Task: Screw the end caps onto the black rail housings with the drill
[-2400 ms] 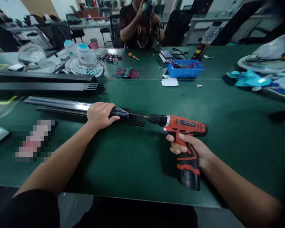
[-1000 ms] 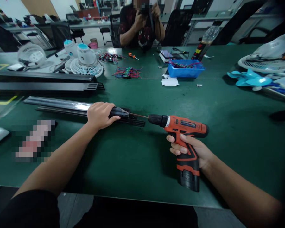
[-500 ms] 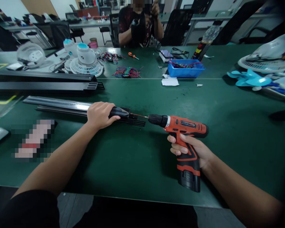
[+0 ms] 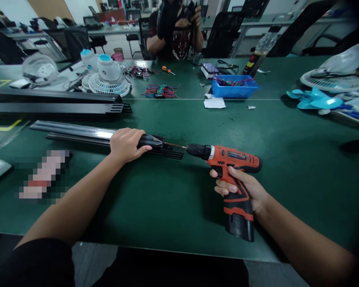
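Note:
My left hand (image 4: 127,145) is wrapped over a long black metal profile (image 4: 77,129) near its right end. Beneath and in front of that piece lies another dark slotted strip (image 4: 176,154). In my right hand (image 4: 239,185) is an orange and black cordless drill (image 4: 233,156), gripped by its handle and pointing left. Its long thin bit (image 4: 175,145) reaches to the profile's right end; whether the tip is inside it I cannot make out.
More black profiles (image 4: 54,107) lie at the back left, near white fans (image 4: 109,79). Wired circuit boards (image 4: 160,91), a screwdriver (image 4: 168,70) and a blue bin (image 4: 235,87) are farther back. Turquoise fan blades (image 4: 318,99) sit at right. A person (image 4: 178,36) stands across the table.
The drill's handle has tilted very slightly, its base shifting a little right. My left hand and the profile hold nearly still. The person across has moved their arms and body.

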Available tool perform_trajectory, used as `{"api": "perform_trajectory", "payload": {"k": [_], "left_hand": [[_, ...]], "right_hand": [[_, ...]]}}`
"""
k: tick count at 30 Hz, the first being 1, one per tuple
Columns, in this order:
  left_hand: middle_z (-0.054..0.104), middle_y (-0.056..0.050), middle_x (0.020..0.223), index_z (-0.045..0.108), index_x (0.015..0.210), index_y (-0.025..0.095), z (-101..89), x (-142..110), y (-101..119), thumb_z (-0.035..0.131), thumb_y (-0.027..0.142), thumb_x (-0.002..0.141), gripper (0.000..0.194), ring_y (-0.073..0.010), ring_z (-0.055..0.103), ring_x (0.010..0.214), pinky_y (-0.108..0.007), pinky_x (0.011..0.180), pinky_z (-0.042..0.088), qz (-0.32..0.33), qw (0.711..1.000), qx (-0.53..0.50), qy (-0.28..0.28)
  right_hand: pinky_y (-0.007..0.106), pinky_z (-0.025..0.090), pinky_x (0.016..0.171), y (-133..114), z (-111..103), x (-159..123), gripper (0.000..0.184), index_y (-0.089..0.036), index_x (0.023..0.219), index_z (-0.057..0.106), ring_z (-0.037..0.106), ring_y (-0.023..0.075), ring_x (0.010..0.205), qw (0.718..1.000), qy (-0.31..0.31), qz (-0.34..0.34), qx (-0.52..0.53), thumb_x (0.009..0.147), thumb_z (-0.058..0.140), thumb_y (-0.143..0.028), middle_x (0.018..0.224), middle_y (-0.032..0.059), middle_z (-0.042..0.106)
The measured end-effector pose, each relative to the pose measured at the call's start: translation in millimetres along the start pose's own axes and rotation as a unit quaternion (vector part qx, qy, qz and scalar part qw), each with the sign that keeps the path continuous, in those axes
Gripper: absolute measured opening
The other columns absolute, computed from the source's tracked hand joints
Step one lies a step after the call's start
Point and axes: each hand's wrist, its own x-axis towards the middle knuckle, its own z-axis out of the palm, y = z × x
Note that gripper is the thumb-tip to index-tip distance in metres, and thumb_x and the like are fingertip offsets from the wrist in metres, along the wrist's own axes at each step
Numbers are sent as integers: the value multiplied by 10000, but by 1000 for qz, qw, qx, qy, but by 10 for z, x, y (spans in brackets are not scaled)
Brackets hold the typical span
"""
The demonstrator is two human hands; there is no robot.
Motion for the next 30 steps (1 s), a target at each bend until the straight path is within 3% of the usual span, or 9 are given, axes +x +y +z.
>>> {"api": "perform_trajectory", "payload": {"k": [7, 18, 30], "left_hand": [[821, -142, 928, 797, 1064, 220, -11, 1, 6, 357, 858, 1004, 778, -341, 754, 855, -455, 759, 499, -18, 1000, -17, -10], [827, -148, 940, 797, 1065, 206, -23, 9, 8, 363, 848, 1009, 777, -349, 761, 864, -459, 760, 503, -15, 1000, -16, -14], [821, -122, 906, 791, 1063, 225, -22, 1, 1, 323, 844, 1023, 777, -320, 746, 829, -439, 735, 490, -1, 1000, 7, -7]], "right_hand": [[274, 489, 612, 22, 13, 14, 335, -188, 945, 742, 317, 119, 542, 1000, -14, -12, 0, 920, 853, -503, 598, -77, 425], [257, 456, 552, -21, -4, 4, 382, -159, 1013, 770, 424, 143, 561, 999, -5, 22, 31, 868, 887, -493, 532, -89, 376], [228, 515, 569, -15, 65, -3, 317, -207, 914, 707, 359, 111, 527, 1000, -8, -1, 12, 894, 880, -472, 569, -93, 380]]}}
